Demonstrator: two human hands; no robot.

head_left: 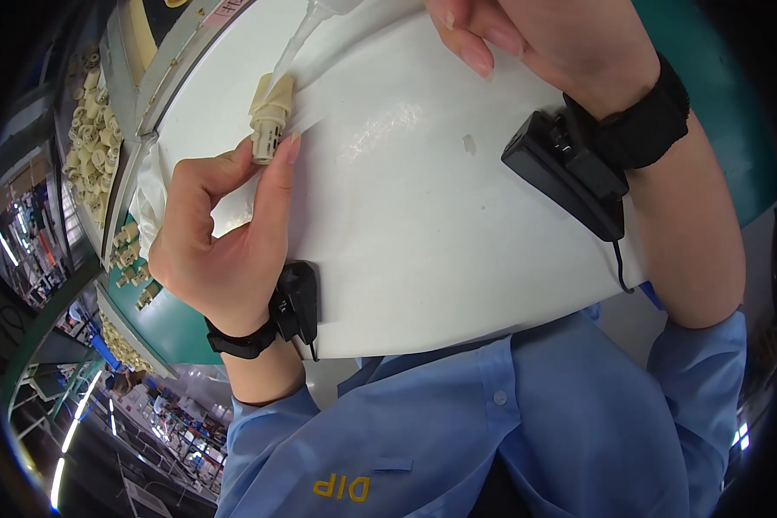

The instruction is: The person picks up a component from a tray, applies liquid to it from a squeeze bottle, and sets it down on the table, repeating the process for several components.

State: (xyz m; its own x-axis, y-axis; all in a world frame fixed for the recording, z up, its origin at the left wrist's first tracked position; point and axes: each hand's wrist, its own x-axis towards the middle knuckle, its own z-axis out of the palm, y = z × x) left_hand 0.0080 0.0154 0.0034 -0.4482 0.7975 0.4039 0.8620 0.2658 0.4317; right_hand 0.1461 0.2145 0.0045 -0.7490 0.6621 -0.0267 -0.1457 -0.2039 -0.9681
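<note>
Between the thumb and fingertips of my left hand (229, 216) stands a small cream plastic part (271, 116), cylindrical with dark slots near its lower end and a wider upper end. A clear tapered nozzle (293, 50) slants down from the top edge, its tip at the part's upper end. It belongs to a translucent bottle (332, 4), mostly cut off by the picture's edge. My right hand (527, 39) is at the top with curled fingers, close to the bottle. Its grip on the bottle lies beyond the edge, so I infer it from the hanging bottle.
Beneath my hands spreads a white sheet (406, 259) on a green table (181, 332). Many cream parts (91, 138) lie heaped in a tray at the far left, with several more (129, 255) on the green surface. Black devices (298, 302) are strapped to both wrists; a cable (620, 268) hangs from the right one.
</note>
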